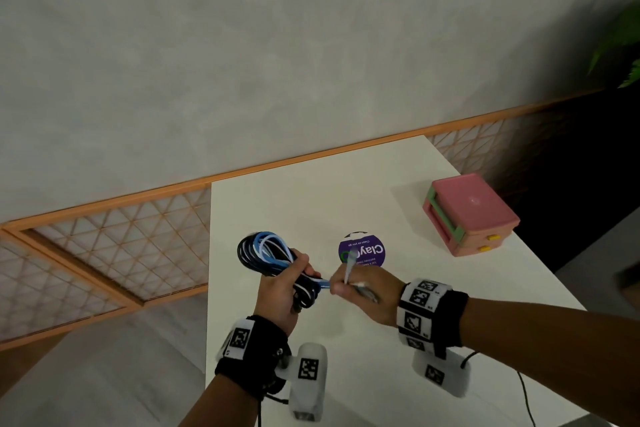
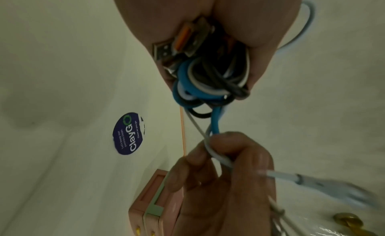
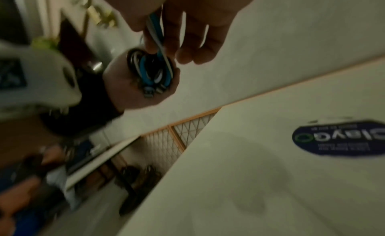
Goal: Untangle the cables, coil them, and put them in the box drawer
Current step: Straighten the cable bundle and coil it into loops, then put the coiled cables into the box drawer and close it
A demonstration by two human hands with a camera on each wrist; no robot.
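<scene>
on white table (image 1: 398, 184), pink box (image 1: 471, 215) beside purple sticker (image 1: 363, 251)

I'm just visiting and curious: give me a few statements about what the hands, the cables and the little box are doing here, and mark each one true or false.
1. The left hand holds a bundle of cables of black, blue and white. True.
2. The right hand lies flat and open on the table. False: it pinches a pale cable end that runs to the bundle.
3. The pink box stands on the table to the person's right, apart from both hands. True.
4. The cables already lie in the box. False: they are held above the table.
5. A round purple sticker is on the tabletop. True.
</scene>
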